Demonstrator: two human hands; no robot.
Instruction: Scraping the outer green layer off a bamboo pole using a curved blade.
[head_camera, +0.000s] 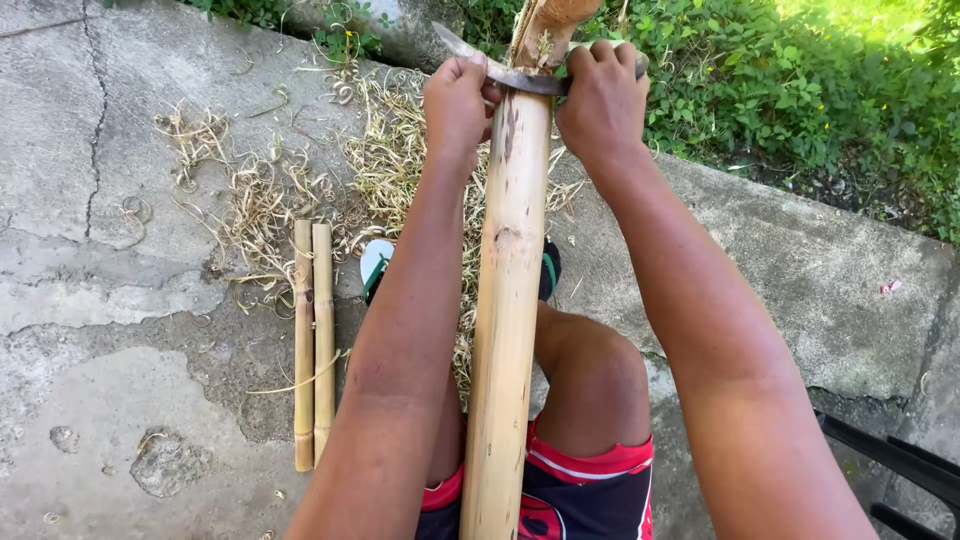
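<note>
Both hands are clenched around a curved metal blade (510, 76) that lies crosswise over a thick bamboo pole (508, 300): the left hand (457, 100) is wrapped in a fist around the blade's pointed end, the right hand (600, 100) is closed over the other end, knuckles up, and the pole runs between the two fists. The blade touches the pole near its far end, just below a patch where the skin is stripped and the wood shows brown and rough. The pole itself is pale yellow with darker streaks and a ring at one joint; it slants from the person's lap up and away toward the green bushes (800, 90), passing between the knees. Red and dark shorts (590, 490) show at the bottom edge, and one foot in a white and green sandal (376, 265) rests on the ground beside the pole. Dry, curly shavings (300, 190) lie in a loose heap on the cracked concrete floor (110, 300), spread to the left of the pole and under it. Two thinner bamboo sticks (313, 340) lie side by side, touching, on the concrete to the left of the left arm, well apart from the blade. At the lower right corner a dark frame (900, 465) pokes into view; what it belongs to cannot be told.
</note>
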